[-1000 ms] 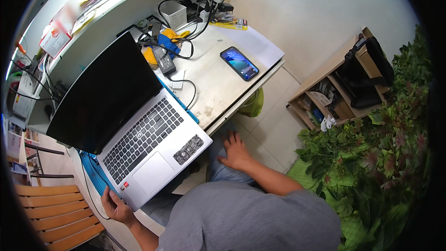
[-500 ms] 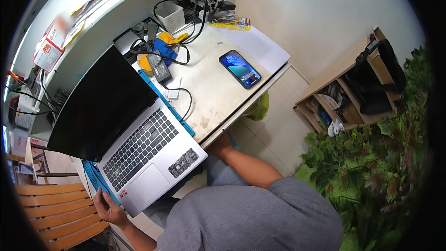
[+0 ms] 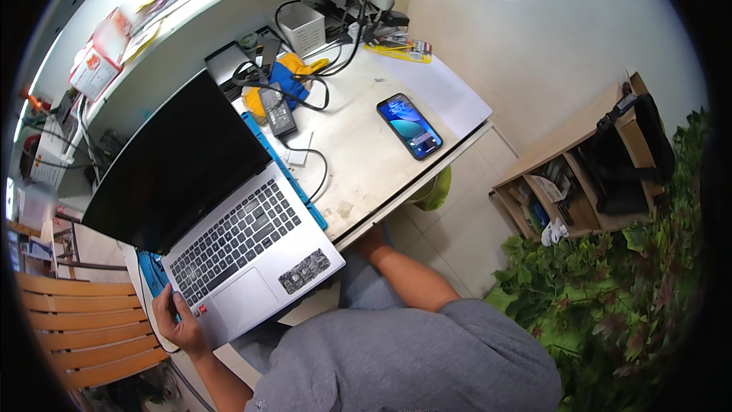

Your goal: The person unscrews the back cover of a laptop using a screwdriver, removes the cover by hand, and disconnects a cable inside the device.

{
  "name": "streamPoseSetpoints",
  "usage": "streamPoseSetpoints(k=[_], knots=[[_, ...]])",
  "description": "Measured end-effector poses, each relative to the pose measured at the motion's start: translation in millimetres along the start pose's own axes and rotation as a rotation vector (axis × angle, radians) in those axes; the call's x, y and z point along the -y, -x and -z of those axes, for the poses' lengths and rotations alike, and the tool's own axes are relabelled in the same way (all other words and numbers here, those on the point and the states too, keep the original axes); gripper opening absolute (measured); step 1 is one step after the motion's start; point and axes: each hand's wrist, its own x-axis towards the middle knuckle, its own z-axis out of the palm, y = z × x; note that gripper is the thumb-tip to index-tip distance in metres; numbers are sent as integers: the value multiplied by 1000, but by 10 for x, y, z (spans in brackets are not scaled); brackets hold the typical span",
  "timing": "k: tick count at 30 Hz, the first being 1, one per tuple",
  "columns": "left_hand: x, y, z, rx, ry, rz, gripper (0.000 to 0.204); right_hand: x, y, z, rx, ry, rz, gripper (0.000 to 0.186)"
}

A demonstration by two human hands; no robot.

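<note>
An open silver laptop (image 3: 244,259) with a dark screen sits on the left of a white desk (image 3: 366,168), its front edge overhanging the desk toward me. My left hand (image 3: 177,320) grips the laptop's front left corner, thumb on the palm rest. My right forearm reaches up to the desk's front edge, where my right hand (image 3: 374,238) is mostly hidden beneath it. A smartphone (image 3: 409,125) with a lit screen lies on the right part of the desk.
A black power adapter (image 3: 276,111) with cables, a blue mat (image 3: 286,172) and a white box (image 3: 303,27) lie behind the laptop. A wooden chair (image 3: 84,328) stands to my left. A low wooden shelf (image 3: 579,175) with a black bag and green foliage (image 3: 625,297) are on the right.
My right hand has moved from my lap up under the desk's front edge. My left hand has stayed on the laptop's corner.
</note>
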Motion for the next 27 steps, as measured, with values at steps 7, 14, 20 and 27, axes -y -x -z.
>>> streamPoseSetpoints(k=[7, 14, 20, 27], knots=[[-141, -233, 198, 49, -87, -170, 35, -155, -272, 186, 49, 58, 105, 63], [-4, -526, 455, 191, -54, -34, 30, -173, -294, 573, 202, 217, 171, 66], [337, -664, 524, 278, -184, 7, 23, 75, -58, 932, 349, 241, 95, 68], [721, -945, 439, 324, -236, 190, 26, 98, 681, 1199, 246, 156, 13, 62]])
